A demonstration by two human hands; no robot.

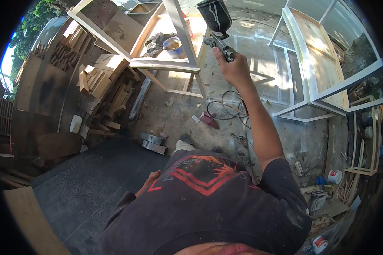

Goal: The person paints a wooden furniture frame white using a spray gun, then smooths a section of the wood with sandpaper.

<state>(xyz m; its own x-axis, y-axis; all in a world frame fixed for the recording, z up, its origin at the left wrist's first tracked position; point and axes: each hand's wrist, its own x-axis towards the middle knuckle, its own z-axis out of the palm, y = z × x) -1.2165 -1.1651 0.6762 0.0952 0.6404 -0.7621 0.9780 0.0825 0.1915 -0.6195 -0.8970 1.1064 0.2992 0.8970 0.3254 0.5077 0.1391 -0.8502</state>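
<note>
My right hand [236, 70] is wrapped round a spray gun [220, 44] with a dark, paint-streaked cup [214, 17] on top, at the end of my outstretched arm. Just left of the gun stands a partly white wooden frame [166, 64] with a panel. On that panel lie a dark cloth [154, 44] and a blue-rimmed container [173, 46]. Low by my side is my left hand [150, 182]; my shirt and body hide most of it, so its fingers cannot be made out.
Another white wooden frame [312, 63] stands at the right. A hose [225, 109] coils on the concrete floor beside a dark red piece [209, 120]. Metal tins [153, 143] sit near my foot. Wood offcuts [100, 83] are piled at left, and a white tub [335, 176] lies at right.
</note>
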